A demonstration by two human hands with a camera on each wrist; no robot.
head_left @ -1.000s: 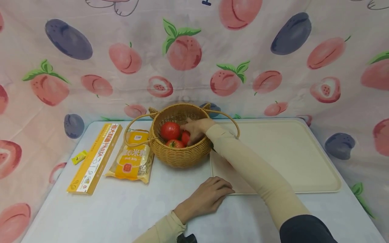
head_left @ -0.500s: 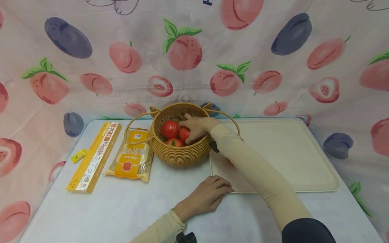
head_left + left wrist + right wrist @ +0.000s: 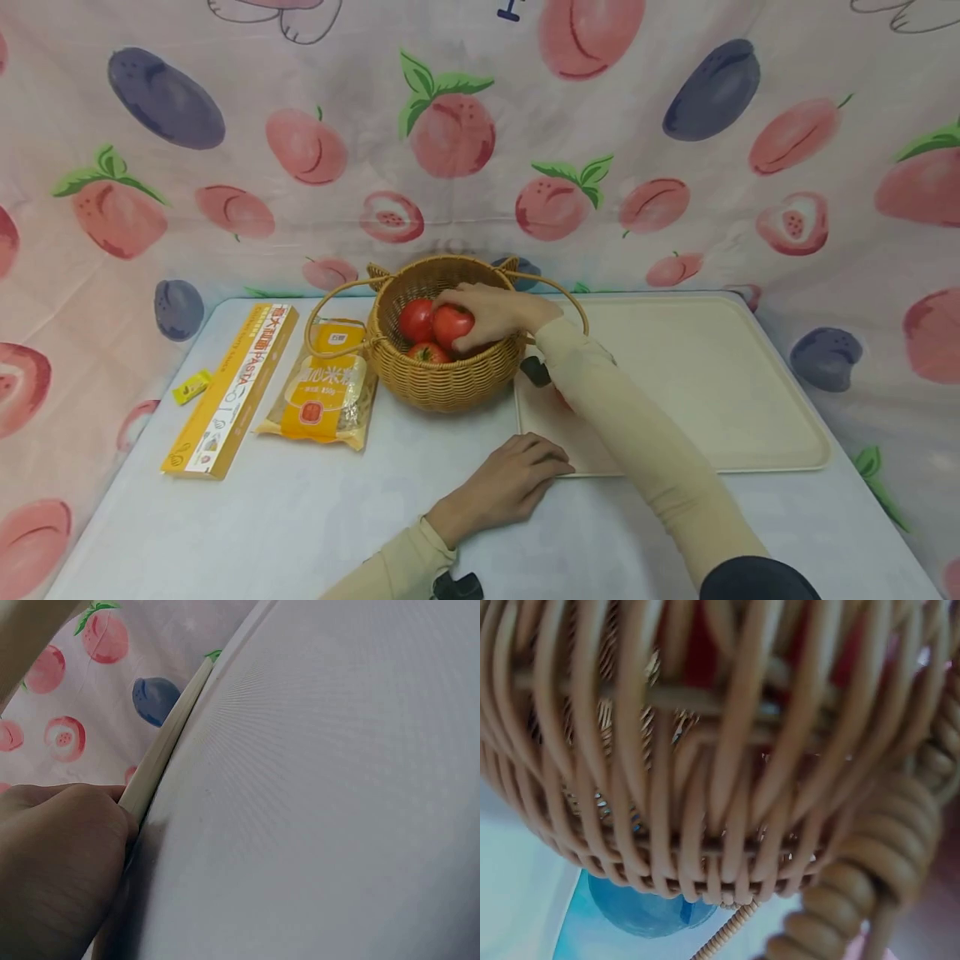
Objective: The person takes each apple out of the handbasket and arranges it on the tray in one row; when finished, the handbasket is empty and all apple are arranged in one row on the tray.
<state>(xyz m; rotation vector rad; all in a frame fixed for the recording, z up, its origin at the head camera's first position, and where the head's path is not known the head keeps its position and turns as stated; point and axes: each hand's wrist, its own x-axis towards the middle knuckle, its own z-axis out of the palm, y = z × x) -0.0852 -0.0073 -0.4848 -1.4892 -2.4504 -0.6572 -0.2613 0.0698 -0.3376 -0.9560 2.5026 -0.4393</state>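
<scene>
My right hand (image 3: 491, 312) reaches into a woven wicker basket (image 3: 442, 387) and grips a red apple (image 3: 452, 325), its fingers over the top and its thumb on the near side. Two more red apples sit in the basket, one at the left (image 3: 416, 320) and one in front (image 3: 429, 353). My left hand (image 3: 510, 479) holds the front left edge of a cream tray (image 3: 705, 383); the left wrist view shows its fingers at the tray's rim (image 3: 161, 754). In the right wrist view the basket wall (image 3: 727, 742) hides the hand.
Left of the basket lie a yellow bag of noodles (image 3: 326, 387), a long pasta box (image 3: 228, 392) and a small yellow packet (image 3: 192, 387). Basket handles (image 3: 337, 287) stick out sideways. Something reddish on the tray is mostly hidden by the right forearm. A fruit-print cloth hangs behind.
The right hand has drawn slightly up and to the right inside the basket, and the gripped apple has risen beside the left one. The left hand has stayed at the tray edge.
</scene>
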